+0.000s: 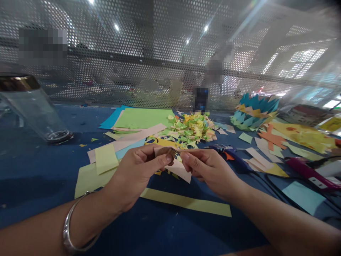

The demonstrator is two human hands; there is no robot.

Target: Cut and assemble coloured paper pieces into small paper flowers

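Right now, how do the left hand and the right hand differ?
The left hand has a silver bangle at its wrist; the right hand has a bare wrist. The left hand pinches a small brownish piece; the right hand is pinched close beside that piece, and what it grips is too small to tell. Both hands are ungloved and above the table, thumbs turned toward each other.

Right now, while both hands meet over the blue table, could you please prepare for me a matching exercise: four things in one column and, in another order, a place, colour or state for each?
Things:
1. Left hand
2. Lidded clear bottle
3. Pointed paper ring
4. Paper strip nearest the person

Descriptions:
A. Teal and orange
B. Plain yellow-green
C. Silver bracelet at its wrist
D. At the picture's left edge

Pairs: 1-C, 2-D, 3-A, 4-B
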